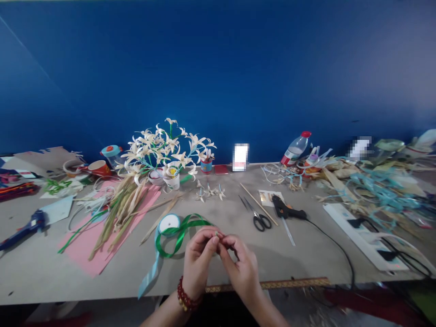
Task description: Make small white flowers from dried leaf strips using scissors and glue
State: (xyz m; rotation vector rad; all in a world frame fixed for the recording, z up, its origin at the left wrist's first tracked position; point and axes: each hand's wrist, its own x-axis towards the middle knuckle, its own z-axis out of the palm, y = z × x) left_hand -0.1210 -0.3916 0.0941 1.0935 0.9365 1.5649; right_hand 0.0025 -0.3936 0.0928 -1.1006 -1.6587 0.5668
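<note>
My left hand (199, 256), with a dark red beaded bracelet on its wrist, meets my right hand (240, 263) above the front of the table. Both are closed in a pinch, thumbs and fingertips together. A green ribbon (175, 243) loops over the table and runs up behind my left fingers to the pinch. A tiny green bit shows between the fingertips; the fingers hide most of what is there. Left of the hands, a ribbon spool (169, 223) lies with light blue ribbon (150, 277) trailing toward the table's edge.
Black-handled scissors (261, 221), a thin stick (259, 204) and a corded black glue gun (288, 210) lie to the right, before a white power strip (364, 238). Pale handmade flowers (182, 159) stand behind. Dried husk strips (119, 213) cover pink paper (78, 252); a blue glue gun (25, 231) lies far left.
</note>
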